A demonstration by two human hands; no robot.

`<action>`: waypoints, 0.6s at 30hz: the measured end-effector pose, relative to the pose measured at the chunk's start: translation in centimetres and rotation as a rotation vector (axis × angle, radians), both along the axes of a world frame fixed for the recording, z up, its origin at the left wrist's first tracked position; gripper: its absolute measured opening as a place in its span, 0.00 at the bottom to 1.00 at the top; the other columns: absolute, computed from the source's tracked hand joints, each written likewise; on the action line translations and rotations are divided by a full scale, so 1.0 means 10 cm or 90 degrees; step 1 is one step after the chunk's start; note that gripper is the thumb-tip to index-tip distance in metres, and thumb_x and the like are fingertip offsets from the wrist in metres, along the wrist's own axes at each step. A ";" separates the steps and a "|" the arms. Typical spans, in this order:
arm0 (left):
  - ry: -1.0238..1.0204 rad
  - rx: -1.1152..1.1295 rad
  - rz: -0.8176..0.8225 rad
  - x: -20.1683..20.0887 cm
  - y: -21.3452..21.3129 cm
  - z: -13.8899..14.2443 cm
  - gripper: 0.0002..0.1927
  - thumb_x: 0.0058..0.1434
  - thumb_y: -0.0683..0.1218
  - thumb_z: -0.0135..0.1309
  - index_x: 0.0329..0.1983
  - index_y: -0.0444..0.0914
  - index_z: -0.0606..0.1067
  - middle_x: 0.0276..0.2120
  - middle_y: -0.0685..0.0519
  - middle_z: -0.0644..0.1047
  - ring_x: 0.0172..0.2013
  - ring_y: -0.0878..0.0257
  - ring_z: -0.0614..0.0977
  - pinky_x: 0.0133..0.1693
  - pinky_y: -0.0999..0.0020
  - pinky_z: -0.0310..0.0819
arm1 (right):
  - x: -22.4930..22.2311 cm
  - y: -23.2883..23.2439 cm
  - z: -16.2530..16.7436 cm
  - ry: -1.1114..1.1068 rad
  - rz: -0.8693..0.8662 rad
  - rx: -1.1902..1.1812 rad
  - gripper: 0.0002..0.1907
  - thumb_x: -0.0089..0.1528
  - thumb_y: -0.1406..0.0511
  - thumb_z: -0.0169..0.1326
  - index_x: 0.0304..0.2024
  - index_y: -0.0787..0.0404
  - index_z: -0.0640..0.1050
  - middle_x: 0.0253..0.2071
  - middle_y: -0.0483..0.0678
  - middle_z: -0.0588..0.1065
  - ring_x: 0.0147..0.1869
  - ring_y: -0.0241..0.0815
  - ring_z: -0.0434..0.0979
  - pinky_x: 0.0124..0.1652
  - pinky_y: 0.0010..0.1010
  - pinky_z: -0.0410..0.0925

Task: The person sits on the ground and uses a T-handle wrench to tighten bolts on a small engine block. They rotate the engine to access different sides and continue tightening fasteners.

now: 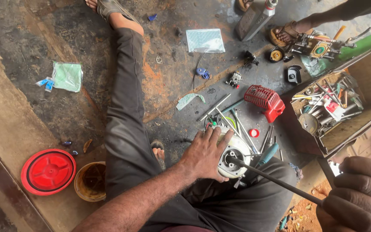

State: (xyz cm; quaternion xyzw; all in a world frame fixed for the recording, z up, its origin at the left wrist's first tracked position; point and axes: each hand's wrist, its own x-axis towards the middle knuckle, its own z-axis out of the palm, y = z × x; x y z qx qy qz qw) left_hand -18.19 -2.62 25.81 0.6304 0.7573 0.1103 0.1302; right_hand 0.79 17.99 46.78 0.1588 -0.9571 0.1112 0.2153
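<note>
The right hand (359, 193), nearest the camera at the lower right, is wrapped in a fist around the handle end of a long dark metal rod tool (275, 181), whose tip sits in the centre of a round white engine housing (236, 155). The left hand (205, 154) lies flat with fingers spread on that housing, pressing it against the person's lap; the two hands are well apart, joined only by the tool. Just beyond the housing, loose screwdrivers and wrenches (232, 116) lie scattered on the dark oily concrete floor (168, 77), with a red plastic vented engine cover (265, 101) just beside them. At the left, near the floor's raised edge, sit a round red plastic lid (48, 172) and a small yellowish tub (90, 181). To the right stands an open wooden toolbox (366, 77) full of tools. Farthest off, another person's sandalled foot (282, 34) rests near a partly stripped small engine (318, 46)
</note>
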 end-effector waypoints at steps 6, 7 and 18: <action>-0.022 -0.016 0.012 -0.01 0.03 0.02 0.76 0.38 0.83 0.62 0.75 0.29 0.50 0.60 0.30 0.62 0.60 0.37 0.66 0.57 0.41 0.68 | -0.10 -0.06 0.03 0.036 0.020 0.007 0.20 0.44 0.71 0.66 0.32 0.50 0.70 0.23 0.35 0.71 0.28 0.38 0.74 0.46 0.49 0.73; -0.038 -0.028 0.014 -0.01 0.03 0.02 0.76 0.38 0.82 0.62 0.76 0.30 0.49 0.60 0.31 0.63 0.61 0.38 0.66 0.58 0.40 0.67 | -0.13 -0.12 0.05 0.044 0.007 0.014 0.20 0.44 0.68 0.67 0.32 0.47 0.70 0.23 0.36 0.70 0.28 0.39 0.74 0.46 0.49 0.73; -0.047 -0.014 0.039 -0.01 -0.08 0.24 0.79 0.37 0.80 0.66 0.78 0.31 0.44 0.67 0.30 0.57 0.66 0.35 0.59 0.65 0.38 0.55 | -0.60 -1.05 0.13 0.296 -0.268 -0.247 0.34 0.72 0.44 0.36 0.38 0.71 0.69 0.31 0.51 0.74 0.41 0.45 0.80 0.62 0.50 0.69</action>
